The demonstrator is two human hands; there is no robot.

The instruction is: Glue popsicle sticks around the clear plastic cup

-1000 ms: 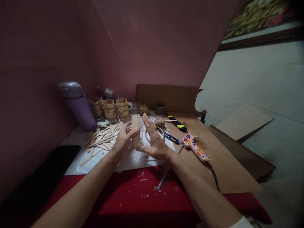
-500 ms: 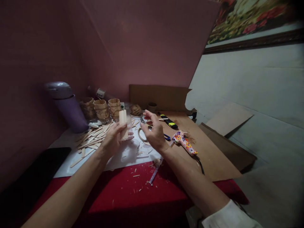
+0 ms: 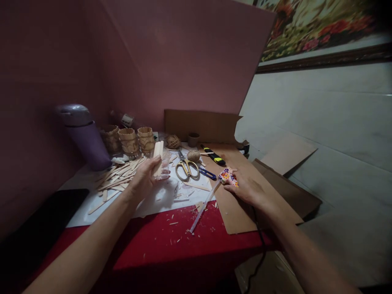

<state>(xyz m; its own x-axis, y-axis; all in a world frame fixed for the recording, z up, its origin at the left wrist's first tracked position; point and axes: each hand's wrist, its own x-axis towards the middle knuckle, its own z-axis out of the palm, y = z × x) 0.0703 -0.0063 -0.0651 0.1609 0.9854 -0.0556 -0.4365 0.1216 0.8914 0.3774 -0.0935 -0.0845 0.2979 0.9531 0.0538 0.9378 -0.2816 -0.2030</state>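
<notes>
My left hand [image 3: 145, 174] is closed around a clear plastic cup [image 3: 165, 166] with two pale craft sticks [image 3: 158, 159] standing upright against its side. Over the cardboard on the right, my right hand [image 3: 246, 188] grips a flower-patterned glue gun [image 3: 227, 175]; its handle is hidden under the palm. A translucent glue stick [image 3: 202, 210] sticks out from the gun toward the table's front. Between the hands lie gold-handled scissors [image 3: 186, 168], a small twine ball [image 3: 193, 155] and a blue cutter [image 3: 207, 173].
Loose craft sticks [image 3: 119, 177] are piled on white paper at left, before several stick-covered cups [image 3: 128, 141] and a purple bottle [image 3: 87, 141]. A black-and-yellow utility knife [image 3: 213, 155] lies on the cardboard sheet [image 3: 232, 216]. Wood scraps dot the red cloth [image 3: 147, 249].
My right hand has moved right and down from beside the cup to the glue gun and taken hold of it. The left hand still holds the cup in about the same place.
</notes>
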